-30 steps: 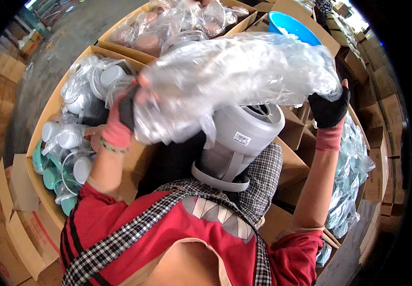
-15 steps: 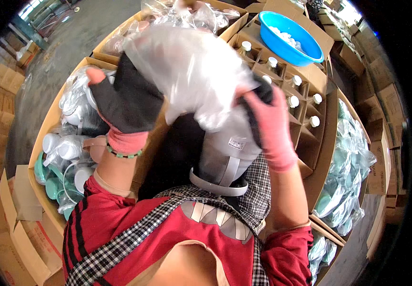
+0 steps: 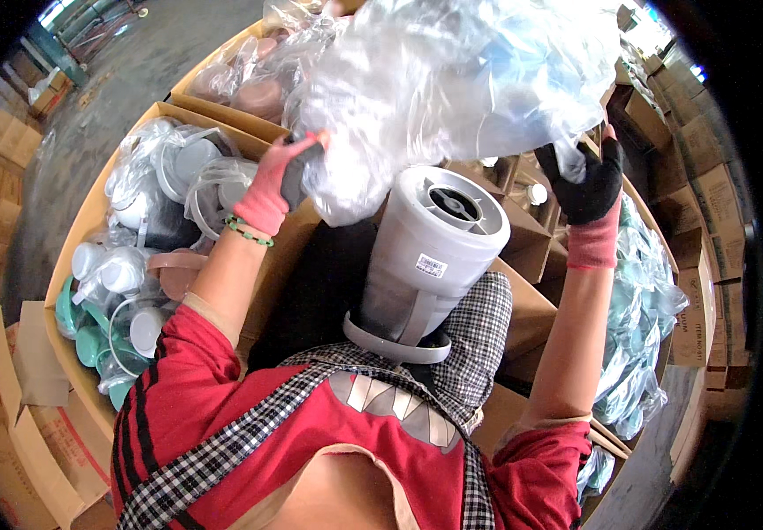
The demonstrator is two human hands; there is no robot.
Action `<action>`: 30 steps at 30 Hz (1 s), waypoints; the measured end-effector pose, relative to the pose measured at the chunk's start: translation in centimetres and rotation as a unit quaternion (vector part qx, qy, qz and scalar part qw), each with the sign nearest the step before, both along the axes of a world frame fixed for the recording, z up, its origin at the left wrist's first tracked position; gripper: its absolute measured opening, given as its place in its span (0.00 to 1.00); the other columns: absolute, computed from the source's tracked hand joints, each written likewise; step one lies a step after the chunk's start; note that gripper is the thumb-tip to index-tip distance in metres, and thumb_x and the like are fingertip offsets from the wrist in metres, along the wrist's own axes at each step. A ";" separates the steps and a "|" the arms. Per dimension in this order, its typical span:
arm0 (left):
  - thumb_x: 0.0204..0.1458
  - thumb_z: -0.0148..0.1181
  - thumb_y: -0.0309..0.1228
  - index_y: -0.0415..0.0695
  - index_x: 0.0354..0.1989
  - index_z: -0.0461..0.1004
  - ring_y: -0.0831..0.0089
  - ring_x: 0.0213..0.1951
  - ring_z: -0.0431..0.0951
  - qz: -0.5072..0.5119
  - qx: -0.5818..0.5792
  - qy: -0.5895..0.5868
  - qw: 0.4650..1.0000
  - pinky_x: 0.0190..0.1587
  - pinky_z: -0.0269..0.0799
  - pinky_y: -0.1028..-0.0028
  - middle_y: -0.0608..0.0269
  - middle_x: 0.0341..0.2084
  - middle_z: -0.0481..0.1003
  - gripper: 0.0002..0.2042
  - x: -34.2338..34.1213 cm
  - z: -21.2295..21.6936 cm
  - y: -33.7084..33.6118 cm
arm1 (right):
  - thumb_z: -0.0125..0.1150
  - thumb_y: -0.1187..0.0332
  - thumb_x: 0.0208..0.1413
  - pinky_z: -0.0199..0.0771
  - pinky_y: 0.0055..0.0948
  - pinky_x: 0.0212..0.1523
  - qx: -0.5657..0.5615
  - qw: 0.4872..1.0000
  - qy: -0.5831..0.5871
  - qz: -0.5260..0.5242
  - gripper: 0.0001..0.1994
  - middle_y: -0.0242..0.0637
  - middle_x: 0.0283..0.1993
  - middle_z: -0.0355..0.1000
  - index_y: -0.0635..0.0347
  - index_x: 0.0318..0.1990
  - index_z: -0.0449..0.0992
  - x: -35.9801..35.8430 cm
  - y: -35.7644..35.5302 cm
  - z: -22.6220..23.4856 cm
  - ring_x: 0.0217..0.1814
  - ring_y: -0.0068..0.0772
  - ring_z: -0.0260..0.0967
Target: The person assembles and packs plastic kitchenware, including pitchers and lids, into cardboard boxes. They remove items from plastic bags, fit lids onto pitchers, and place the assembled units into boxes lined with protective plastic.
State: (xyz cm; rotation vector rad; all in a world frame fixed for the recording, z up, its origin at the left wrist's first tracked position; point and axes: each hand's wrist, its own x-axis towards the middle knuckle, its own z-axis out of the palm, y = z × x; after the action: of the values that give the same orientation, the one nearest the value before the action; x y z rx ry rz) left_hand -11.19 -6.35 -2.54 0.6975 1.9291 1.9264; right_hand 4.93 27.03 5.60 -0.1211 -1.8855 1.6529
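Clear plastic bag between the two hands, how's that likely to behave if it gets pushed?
The clear plastic bag is probably floppy, as it creases and bulges between the left hand and right hand. It looks light for its size, since blue shows through the film. Its glossy surface may be slippery.

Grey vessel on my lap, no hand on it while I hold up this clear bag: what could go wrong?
The grey vessel could tip or slide, since neither hand steadies it. The clear bag, spread between the left hand and the right hand, might snag on the white-capped bottle near it.
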 end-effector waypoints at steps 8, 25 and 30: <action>0.47 0.48 0.44 0.44 0.51 0.56 0.60 0.46 0.65 -0.093 0.390 -0.287 0.870 0.48 0.60 0.59 0.58 0.45 0.63 0.25 5.5 8.3 3.4 | 0.58 0.68 0.39 0.63 0.28 0.41 0.370 0.925 0.002 -0.085 0.19 0.42 0.33 0.68 0.68 0.41 0.65 1.2 -14.9 1.3 0.36 0.32 0.65; 0.44 0.53 0.27 0.43 0.28 0.69 0.84 0.24 0.68 0.134 0.235 0.007 0.963 0.26 0.63 0.85 0.70 0.22 0.69 0.04 5.2 7.8 -0.2 | 0.52 0.71 0.46 0.69 0.19 0.31 -0.143 0.988 -0.027 0.054 0.11 0.36 0.32 0.68 0.66 0.38 0.67 2.6 -12.0 1.4 0.30 0.24 0.67; 0.50 0.48 0.33 0.40 0.34 0.64 0.68 0.37 0.70 0.167 0.320 -0.028 0.932 0.43 0.65 0.71 0.60 0.32 0.68 0.09 1.1 7.2 -2.3 | 0.59 0.74 0.35 0.62 0.31 0.44 0.336 0.934 0.125 0.004 0.20 0.50 0.42 0.63 0.64 0.41 0.66 3.6 -16.6 -0.3 0.42 0.41 0.63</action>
State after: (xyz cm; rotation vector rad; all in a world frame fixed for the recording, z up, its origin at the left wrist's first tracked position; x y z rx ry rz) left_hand -10.09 -8.67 4.67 0.4724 1.4352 2.8001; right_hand 8.52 10.41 5.26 0.3609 -2.1289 0.8925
